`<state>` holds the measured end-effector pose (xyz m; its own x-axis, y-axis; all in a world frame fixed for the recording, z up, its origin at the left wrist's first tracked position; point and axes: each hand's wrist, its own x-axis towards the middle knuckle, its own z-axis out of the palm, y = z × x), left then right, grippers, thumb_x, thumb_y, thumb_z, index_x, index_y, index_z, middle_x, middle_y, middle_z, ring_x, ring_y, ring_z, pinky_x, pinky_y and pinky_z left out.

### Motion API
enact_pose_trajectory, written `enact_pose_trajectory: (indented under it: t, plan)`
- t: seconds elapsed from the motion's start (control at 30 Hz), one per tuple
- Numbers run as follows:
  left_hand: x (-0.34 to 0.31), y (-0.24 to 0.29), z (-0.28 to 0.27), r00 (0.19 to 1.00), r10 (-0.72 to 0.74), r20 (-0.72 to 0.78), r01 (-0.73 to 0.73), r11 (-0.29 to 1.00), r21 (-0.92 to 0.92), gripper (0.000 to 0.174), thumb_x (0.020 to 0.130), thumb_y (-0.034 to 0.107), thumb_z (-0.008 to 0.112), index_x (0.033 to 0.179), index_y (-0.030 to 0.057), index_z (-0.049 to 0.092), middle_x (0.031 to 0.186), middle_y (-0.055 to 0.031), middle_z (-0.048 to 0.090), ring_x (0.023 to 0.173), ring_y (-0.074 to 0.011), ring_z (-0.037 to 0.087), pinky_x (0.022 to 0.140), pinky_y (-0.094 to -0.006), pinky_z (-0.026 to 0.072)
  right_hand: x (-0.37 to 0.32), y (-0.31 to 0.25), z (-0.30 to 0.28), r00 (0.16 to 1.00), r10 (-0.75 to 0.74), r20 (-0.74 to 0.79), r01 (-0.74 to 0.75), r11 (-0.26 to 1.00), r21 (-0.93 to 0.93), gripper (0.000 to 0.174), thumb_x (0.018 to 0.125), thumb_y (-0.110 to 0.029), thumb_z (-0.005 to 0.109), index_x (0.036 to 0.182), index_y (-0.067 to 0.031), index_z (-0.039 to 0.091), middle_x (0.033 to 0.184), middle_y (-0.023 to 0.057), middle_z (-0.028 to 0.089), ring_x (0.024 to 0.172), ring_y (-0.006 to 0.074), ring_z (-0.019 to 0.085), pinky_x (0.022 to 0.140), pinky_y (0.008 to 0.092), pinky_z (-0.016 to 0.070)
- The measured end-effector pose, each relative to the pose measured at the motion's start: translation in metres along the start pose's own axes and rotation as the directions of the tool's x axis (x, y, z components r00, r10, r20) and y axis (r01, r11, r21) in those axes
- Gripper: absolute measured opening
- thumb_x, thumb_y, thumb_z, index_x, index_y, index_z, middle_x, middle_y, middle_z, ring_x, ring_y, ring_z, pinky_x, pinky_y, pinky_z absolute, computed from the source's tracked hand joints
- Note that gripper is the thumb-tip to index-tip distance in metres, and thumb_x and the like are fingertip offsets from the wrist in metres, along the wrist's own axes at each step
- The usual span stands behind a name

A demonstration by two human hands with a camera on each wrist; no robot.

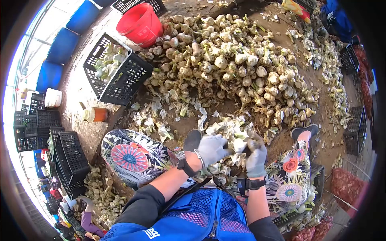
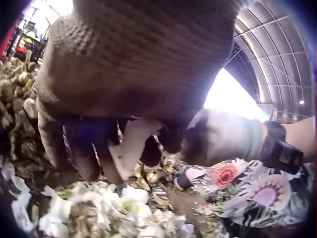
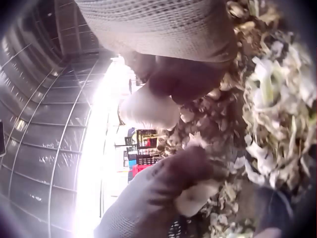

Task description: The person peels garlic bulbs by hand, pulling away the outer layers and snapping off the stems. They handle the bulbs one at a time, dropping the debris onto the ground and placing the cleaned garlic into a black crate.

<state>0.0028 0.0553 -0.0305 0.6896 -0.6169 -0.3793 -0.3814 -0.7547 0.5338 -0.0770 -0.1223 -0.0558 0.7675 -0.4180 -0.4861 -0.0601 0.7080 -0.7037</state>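
- The heap [image 1: 241,60], brown-skinned garlic, lies in front of you, past the peelings.
- The crate [image 1: 128,82], ahead to your left, holds paler bulbs.
- The peelings [image 1: 229,125] lie just below and beyond your hands, between your legs.
- Your left hand [image 1: 211,150], gloved, has its fingers bent in around a pale piece; how tightly they grip, you cannot tell from here.
- Your right hand [image 1: 256,160], gloved too, pinches a bulb, thumb and fingers drawn in narrow around it.
- The bulb [image 3: 150,109] is up off the ground, between your two hands and largely white. You seem to be partway through stripping its outer skin.
- The pale piece [image 2: 132,146] could be loose skin or another bulb; you can't tell which. If skin, your next move calls for a steady right pinch while your left pulls it clear, without bruising the cloves.
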Motion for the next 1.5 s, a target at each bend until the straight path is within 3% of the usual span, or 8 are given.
enact_pose_trajectory:
  t: [0.1, 0.3, 0.53, 0.87, 1.0, 1.23, 1.37, 1.5]
  plan:
    - [-0.003, -0.001, -0.004, 0.969, 0.071, -0.239, -0.152, 0.928, -0.340, 0.034, 0.084, 0.040, 0.071, 0.092, 0.0069, 0.070, 0.086, -0.0126, 0.071, 0.083, -0.0316, 0.069, 0.080, -0.0397, 0.0523, 0.014, 0.024, -0.025, 0.888, -0.414, 0.200, 0.330, 0.270, -0.905, 0.030, 0.089, 0.005, 0.050, 0.116, 0.0051, 0.064, 0.100, 0.0121, 0.070, 0.085, 0.0150, 0.067, 0.073, 0.0276, 0.0528]
    - [-0.002, 0.005, -0.016, 0.982, 0.005, 0.187, 0.012, 0.996, -0.092, 0.030, 0.085, 0.025, 0.066, 0.111, 0.0109, 0.069, 0.102, -0.0140, 0.067, 0.097, -0.0331, 0.066, 0.085, -0.0422, 0.0526, -0.003, -0.014, 0.033, 0.986, -0.150, -0.068, 0.149, 0.989, -0.022, 0.026, 0.092, -0.003, 0.062, 0.118, 0.0007, 0.064, 0.096, 0.0075, 0.068, 0.076, 0.0134, 0.064, 0.066, 0.0225, 0.0516]
    - [-0.005, 0.011, -0.060, 0.976, -0.217, 0.029, 0.171, 0.673, -0.720, 0.018, 0.088, 0.021, 0.068, 0.101, 0.0089, 0.072, 0.087, -0.0099, 0.070, 0.078, -0.0143, 0.066, 0.072, -0.0316, 0.0518, 0.007, 0.035, -0.016, 0.940, -0.288, 0.182, 0.250, 0.220, -0.943, 0.034, 0.080, 0.007, 0.054, 0.107, -0.0056, 0.071, 0.090, 0.0092, 0.072, 0.076, 0.0155, 0.064, 0.068, 0.0299, 0.0516]
    - [0.001, -0.010, -0.034, 0.986, -0.116, 0.122, 0.166, 0.792, -0.587, 0.061, 0.084, 0.032, 0.066, 0.138, 0.0090, 0.046, 0.089, -0.0240, 0.069, 0.090, -0.0382, 0.069, 0.079, -0.0458, 0.0537, 0.011, 0.019, 0.045, 0.984, -0.128, 0.127, 0.177, 0.817, -0.550, 0.042, 0.091, -0.006, 0.063, 0.133, -0.0037, 0.060, 0.121, 0.0075, 0.063, 0.105, 0.0129, 0.058, 0.084, 0.0248, 0.0501]
    - [-0.003, -0.021, -0.052, 0.987, -0.004, 0.158, 0.080, 0.876, -0.476, 0.047, 0.082, 0.018, 0.065, 0.128, 0.0099, 0.059, 0.095, -0.0141, 0.070, 0.087, -0.0234, 0.070, 0.080, -0.0347, 0.0532, 0.023, -0.007, 0.053, 0.773, -0.125, 0.622, 0.607, 0.431, -0.667, 0.057, 0.082, 0.007, 0.064, 0.137, -0.0041, 0.054, 0.130, 0.0143, 0.061, 0.114, 0.0214, 0.062, 0.095, 0.0294, 0.0504]
    - [0.003, -0.062, -0.076, 0.940, -0.311, -0.140, 0.182, 0.804, -0.566, 0.039, 0.086, 0.021, 0.067, 0.123, 0.0089, 0.065, 0.113, -0.0142, 0.069, 0.097, -0.0240, 0.069, 0.085, -0.0335, 0.0544, 0.042, 0.013, -0.002, 0.990, 0.142, 0.017, -0.083, 0.671, -0.737, 0.025, 0.087, 0.000, 0.055, 0.106, 0.0000, 0.072, 0.075, 0.0082, 0.071, 0.055, 0.0083, 0.060, 0.051, 0.0249, 0.0478]
    - [0.004, -0.122, -0.193, 0.807, -0.441, -0.392, -0.528, -0.244, -0.814, 0.046, 0.101, 0.039, 0.053, 0.126, 0.0007, 0.053, 0.112, -0.0147, 0.061, 0.102, -0.0240, 0.061, 0.096, -0.0430, 0.0521, 0.068, 0.043, -0.083, 0.973, -0.022, 0.230, 0.231, 0.098, -0.968, 0.021, 0.081, 0.001, 0.056, 0.090, 0.0003, 0.075, 0.075, 0.0124, 0.071, 0.067, 0.0215, 0.067, 0.064, 0.0319, 0.0514]
    - [0.007, -0.131, -0.220, 0.617, -0.694, -0.372, -0.655, -0.190, -0.731, 0.041, 0.101, 0.038, 0.052, 0.122, 0.0018, 0.049, 0.115, -0.0195, 0.055, 0.110, -0.0297, 0.055, 0.105, -0.0454, 0.0464, 0.120, 0.044, -0.125, 0.924, -0.368, -0.103, 0.027, 0.333, -0.943, 0.016, 0.080, -0.011, 0.066, 0.093, -0.0044, 0.074, 0.088, 0.0145, 0.072, 0.085, 0.0315, 0.068, 0.080, 0.0386, 0.0521]
